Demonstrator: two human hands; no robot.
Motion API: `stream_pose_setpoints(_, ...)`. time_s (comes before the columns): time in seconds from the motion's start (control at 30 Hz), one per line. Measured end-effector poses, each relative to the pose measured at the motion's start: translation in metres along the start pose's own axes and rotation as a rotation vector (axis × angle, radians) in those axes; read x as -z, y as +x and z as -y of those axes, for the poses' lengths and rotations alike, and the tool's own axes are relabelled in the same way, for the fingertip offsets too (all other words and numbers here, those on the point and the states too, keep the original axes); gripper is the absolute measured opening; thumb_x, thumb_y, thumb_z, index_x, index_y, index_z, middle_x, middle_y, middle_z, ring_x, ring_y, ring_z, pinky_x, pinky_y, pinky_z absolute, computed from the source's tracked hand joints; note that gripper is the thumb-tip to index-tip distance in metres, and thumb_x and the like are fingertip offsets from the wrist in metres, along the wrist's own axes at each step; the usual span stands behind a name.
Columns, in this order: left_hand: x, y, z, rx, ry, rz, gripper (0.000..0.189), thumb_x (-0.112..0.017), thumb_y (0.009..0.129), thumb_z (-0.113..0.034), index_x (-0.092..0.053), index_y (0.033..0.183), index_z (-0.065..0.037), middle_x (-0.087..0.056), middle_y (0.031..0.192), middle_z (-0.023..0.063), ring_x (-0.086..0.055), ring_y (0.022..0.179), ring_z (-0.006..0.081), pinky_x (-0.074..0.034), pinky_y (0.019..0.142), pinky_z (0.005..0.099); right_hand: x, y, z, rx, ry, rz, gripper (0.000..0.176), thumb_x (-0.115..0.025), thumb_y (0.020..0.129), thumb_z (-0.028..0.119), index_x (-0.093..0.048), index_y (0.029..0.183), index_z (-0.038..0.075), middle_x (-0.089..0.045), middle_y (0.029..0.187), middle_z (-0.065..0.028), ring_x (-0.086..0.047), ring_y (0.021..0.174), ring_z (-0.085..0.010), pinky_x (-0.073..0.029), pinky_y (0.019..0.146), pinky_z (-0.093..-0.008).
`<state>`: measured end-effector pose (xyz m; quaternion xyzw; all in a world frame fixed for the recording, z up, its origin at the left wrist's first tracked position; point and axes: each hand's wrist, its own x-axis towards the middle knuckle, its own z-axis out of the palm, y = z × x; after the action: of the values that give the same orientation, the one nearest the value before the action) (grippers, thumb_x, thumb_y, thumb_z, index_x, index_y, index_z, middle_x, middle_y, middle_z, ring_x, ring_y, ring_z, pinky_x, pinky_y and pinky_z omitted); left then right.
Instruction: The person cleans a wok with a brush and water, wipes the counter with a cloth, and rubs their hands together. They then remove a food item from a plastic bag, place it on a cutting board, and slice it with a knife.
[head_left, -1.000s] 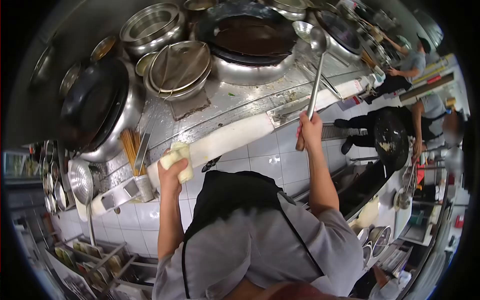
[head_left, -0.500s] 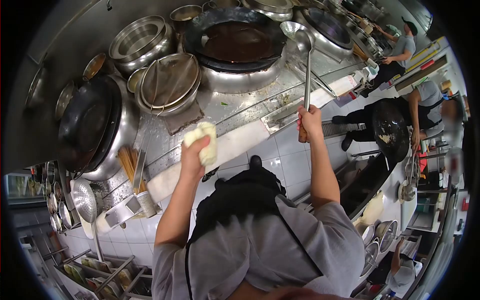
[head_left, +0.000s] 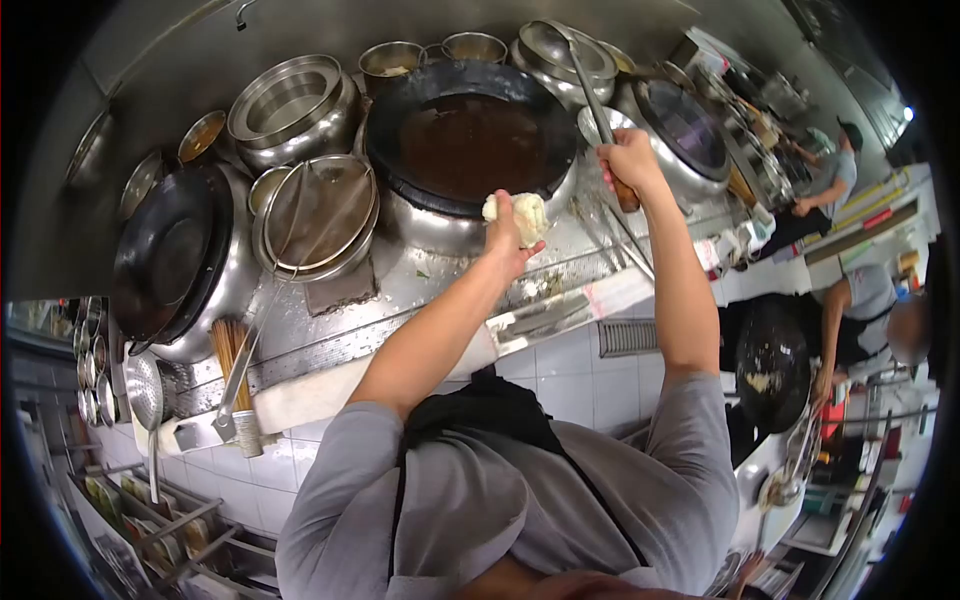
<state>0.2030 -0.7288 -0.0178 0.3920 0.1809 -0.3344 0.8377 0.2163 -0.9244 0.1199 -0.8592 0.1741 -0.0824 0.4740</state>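
One long steel counter (head_left: 405, 280) takes up most of the view, loaded with cookware. Biggest thing on it near the hands is a black wok (head_left: 470, 80) with dark brown liquid inside, sitting on a round steel burner ring (head_left: 425, 225). There's another dark wok (head_left: 170, 260) over to the left, and a round mesh strainer (head_left: 320, 215) on a bowl between the two.

Next size down is the ladle (head_left: 592, 98). The right hand (head_left: 630, 160) has its fingers wrapped round the wooden grip, pretty much closed, and the bowl end is up over a steel pot (head_left: 585, 62) beyond the wok.

Smallest is a bunched-up pale cloth (head_left: 522, 212), right by the near rim of the wok. The left hand (head_left: 508, 242) has it, partly closed, thumb up against the cloth and fingers underneath. Can't tell if the cloth actually touches the rim.
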Motion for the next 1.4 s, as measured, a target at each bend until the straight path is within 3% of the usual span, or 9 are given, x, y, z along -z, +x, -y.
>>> stream_pose_setpoints(0.1, -0.024, 0.028, 0.000, -0.008, -0.154, -0.165, 0.041, -0.064, 0.088, -0.044, -0.055, 0.117, -0.016, -0.061, 0.112, 0.0053, -0.060, 0.099, 0.0235, -0.052, 0.077, 0.0464, -0.001, 0.064, 0.027, 0.065, -0.112, 0.092, 0.016, -0.064, 0.077, 0.003, -0.056, 0.065, -0.005, -0.057, 0.052, -0.0118, -0.057, 0.041, -0.0199, -0.045, 0.039, -0.0354)
stream_pose_setpoints(0.17, -0.027, 0.047, -0.005, -0.018, -0.216, -0.198, 0.025, -0.064, 0.083, -0.019, -0.058, 0.106, -0.012, -0.064, 0.098, 0.0077, -0.064, 0.081, 0.0237, -0.057, 0.065, 0.0437, -0.007, 0.096, 0.046, 0.114, -0.190, 0.148, 0.015, -0.063, 0.077, 0.004, -0.059, 0.067, -0.006, -0.059, 0.055, -0.0122, -0.059, 0.044, -0.0200, -0.047, 0.041, -0.0355)
stream_pose_setpoints(0.43, -0.044, 0.031, -0.012, -0.030, -0.406, -0.340, 0.027, -0.067, 0.083, -0.018, -0.055, 0.106, -0.010, -0.063, 0.095, 0.0088, -0.064, 0.079, 0.0237, -0.058, 0.065, 0.0425, -0.043, 0.140, 0.109, 0.255, -0.417, 0.382, 0.012, -0.059, 0.074, 0.002, -0.057, 0.067, -0.007, -0.057, 0.055, -0.0144, -0.056, 0.042, -0.0220, -0.043, 0.038, -0.0373)
stream_pose_setpoints(0.57, -0.039, 0.050, -0.001, -0.108, -0.371, -0.352, 0.027, -0.064, 0.081, -0.009, -0.054, 0.106, -0.008, -0.062, 0.094, 0.0111, -0.064, 0.078, 0.0263, -0.057, 0.062, 0.0438, -0.055, 0.150, 0.117, 0.321, -0.575, 0.462, 0.013, -0.060, 0.072, 0.004, -0.057, 0.066, -0.007, -0.056, 0.053, -0.0157, -0.054, 0.040, -0.0240, -0.042, 0.038, -0.0378)
stream_pose_setpoints(0.67, -0.039, 0.042, 0.003, -0.227, -0.354, -0.362, 0.020, -0.062, 0.079, -0.004, -0.055, 0.098, -0.006, -0.062, 0.088, 0.0125, -0.065, 0.072, 0.0263, -0.054, 0.053, 0.0425, -0.046, 0.128, 0.141, 0.290, -0.695, 0.505, 0.013, -0.060, 0.071, 0.004, -0.056, 0.065, -0.007, -0.056, 0.054, -0.0156, -0.053, 0.040, -0.0243, -0.042, 0.037, -0.0377)
stream_pose_setpoints(0.87, -0.024, 0.029, 0.002, -0.326, -0.356, -0.260, 0.013, -0.062, 0.078, -0.005, -0.056, 0.090, -0.005, -0.061, 0.078, 0.0104, -0.063, 0.061, 0.0231, -0.048, 0.044, 0.0381, -0.035, 0.127, 0.146, 0.307, -0.743, 0.478, 0.010, -0.061, 0.069, 0.002, -0.058, 0.065, -0.006, -0.057, 0.055, -0.0128, -0.056, 0.045, -0.0211, -0.042, 0.040, -0.0371)
stream_pose_setpoints(1.23, -0.006, -0.049, -0.019, -0.228, -0.309, -0.081, 0.010, -0.061, 0.079, -0.010, -0.058, 0.087, -0.006, -0.061, 0.073, 0.0080, -0.060, 0.058, 0.0189, -0.045, 0.042, 0.0336, -0.014, 0.047, 0.184, 0.181, -0.805, 0.377, 0.012, -0.061, 0.066, 0.001, -0.058, 0.058, -0.008, -0.057, 0.052, -0.0147, -0.057, 0.044, -0.0246, -0.046, 0.043, -0.0386)
stream_pose_setpoints(1.33, 0.004, -0.074, -0.028, -0.191, -0.281, -0.051, 0.013, -0.062, 0.076, -0.009, -0.056, 0.087, -0.008, -0.061, 0.073, 0.0070, -0.061, 0.057, 0.0188, -0.043, 0.042, 0.0321, -0.013, 0.022, 0.195, 0.186, -0.876, 0.382, 0.009, -0.061, 0.073, -0.001, -0.055, 0.070, -0.008, -0.054, 0.055, -0.0127, -0.053, 0.041, -0.0217, -0.041, 0.036, -0.0378)
stream_pose_setpoints(1.4, 0.011, -0.086, -0.031, -0.169, -0.289, -0.039, 0.014, -0.062, 0.076, -0.010, -0.056, 0.089, -0.008, -0.061, 0.073, 0.0069, -0.060, 0.057, 0.0188, -0.043, 0.042, 0.0320, -0.013, 0.011, 0.200, 0.187, -0.890, 0.365, 0.009, -0.060, 0.072, -0.002, -0.055, 0.069, -0.008, -0.054, 0.055, -0.0131, -0.053, 0.041, -0.0219, -0.041, 0.036, -0.0378)
